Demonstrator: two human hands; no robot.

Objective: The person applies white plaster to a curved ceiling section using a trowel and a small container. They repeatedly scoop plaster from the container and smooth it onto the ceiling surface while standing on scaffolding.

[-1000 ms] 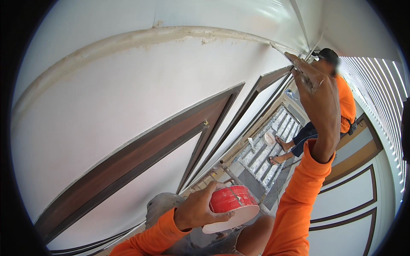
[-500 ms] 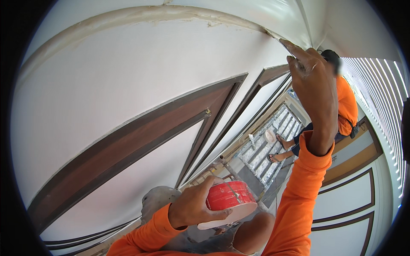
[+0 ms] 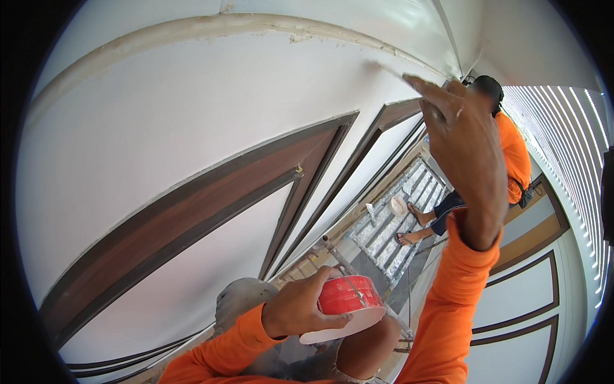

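My left hand point(image 3: 289, 308) grips a round red container point(image 3: 348, 291) with a white lower rim, low in the middle above my bent knee. My right hand point(image 3: 465, 150), smeared with pale material, is raised at the upper right, closed on a thin scraper point(image 3: 391, 69), which is blurred at its tip. The scraper lies over the white wall point(image 3: 160, 109), just below a long beige, rough-patched strip point(image 3: 256, 24) near the top. My right hand partly hides a co-worker behind it.
A co-worker in an orange top point(image 3: 515, 150) and sandals is on a slatted, spattered platform point(image 3: 384, 249) at the right, beside a pale bowl point(image 3: 398, 206). Dark-framed brown panels point(image 3: 179, 221) run along the wall. Scaffold tubes point(image 3: 339, 259) are below, a panelled white surface point(image 3: 515, 288) at lower right.
Since half a second ago my right hand and scraper have moved down and left, away from the beige strip. The view has shifted slightly. My left hand still holds the container.
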